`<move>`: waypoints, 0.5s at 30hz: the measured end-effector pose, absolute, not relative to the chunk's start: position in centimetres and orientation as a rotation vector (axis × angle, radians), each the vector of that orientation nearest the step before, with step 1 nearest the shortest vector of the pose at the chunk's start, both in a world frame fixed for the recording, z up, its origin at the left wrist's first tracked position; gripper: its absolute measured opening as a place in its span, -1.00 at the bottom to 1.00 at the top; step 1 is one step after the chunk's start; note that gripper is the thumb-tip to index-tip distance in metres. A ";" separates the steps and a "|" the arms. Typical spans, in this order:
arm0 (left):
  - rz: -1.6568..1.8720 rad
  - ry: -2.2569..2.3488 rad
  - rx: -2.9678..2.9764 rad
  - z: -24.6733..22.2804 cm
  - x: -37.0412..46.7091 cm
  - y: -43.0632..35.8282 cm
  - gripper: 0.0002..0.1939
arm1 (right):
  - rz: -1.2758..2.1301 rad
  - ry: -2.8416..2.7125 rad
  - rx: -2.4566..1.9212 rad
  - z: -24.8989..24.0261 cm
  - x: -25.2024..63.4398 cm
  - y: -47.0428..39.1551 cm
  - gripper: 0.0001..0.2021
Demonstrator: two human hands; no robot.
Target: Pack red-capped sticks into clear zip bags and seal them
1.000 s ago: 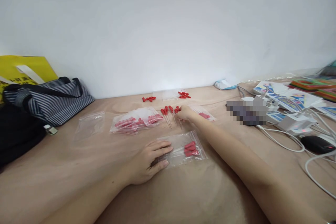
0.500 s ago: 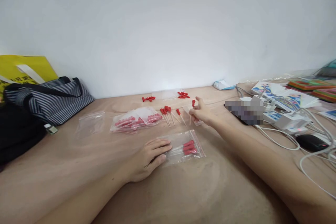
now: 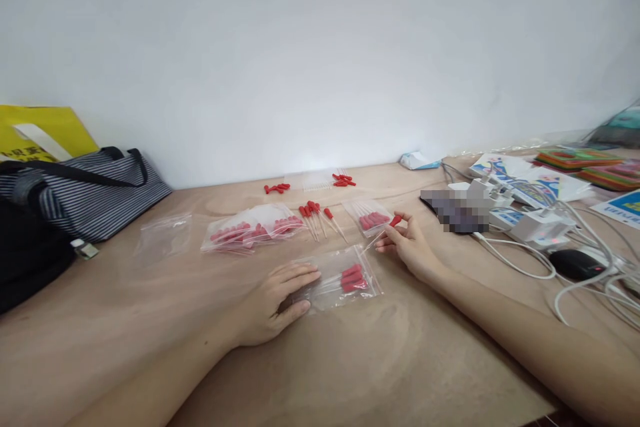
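A clear zip-top plastic bag [image 3: 332, 264] lies flat on the brown table [image 3: 400, 360] in front of the person, with several thin tubes with red bulbs [image 3: 353, 278] inside, bulbs toward its zip end at three o'clock. At nine o'clock of the bag, the left hand [image 3: 273, 300] rests on its closed-looking end, its grip loose and wide, thumb spread from the fingers.

At two o'clock, the right hand [image 3: 411, 248] has a narrow grip, pinching one thin red-bulbed dropper [image 3: 395, 221]. It has just come back toward the bag, and the dropper now slants with its bulb up and its tip near the bag's far zip corner; whether the tip is inside or only beside it, I cannot tell. This leaves the dropper apart from the loose group, and the bag held in place under the left hand.

Further out, loose red-bulbed droppers [image 3: 311, 207] fan out at eleven o'clock, and another filled clear bag [image 3: 351, 209], no longer covered by the right hand, shows at one o'clock. A pile of filled clear bags [image 3: 260, 215] sits at ten o'clock, with a flat transparent bag [image 3: 165, 237] beyond. A black computer mouse [image 3: 577, 265] lies at three o'clock.
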State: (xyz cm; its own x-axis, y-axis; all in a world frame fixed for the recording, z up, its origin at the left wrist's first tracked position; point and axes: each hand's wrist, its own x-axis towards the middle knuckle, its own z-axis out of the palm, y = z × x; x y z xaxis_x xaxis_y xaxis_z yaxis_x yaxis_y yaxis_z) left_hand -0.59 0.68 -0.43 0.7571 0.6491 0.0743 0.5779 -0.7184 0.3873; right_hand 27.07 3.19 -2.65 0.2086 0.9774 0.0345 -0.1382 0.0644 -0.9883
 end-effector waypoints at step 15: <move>0.268 1.026 2.560 -0.1 -0.5 0.3 -0.45 | 1.493 -1.144 -1.127 -2.8 25.8 2.0 -0.69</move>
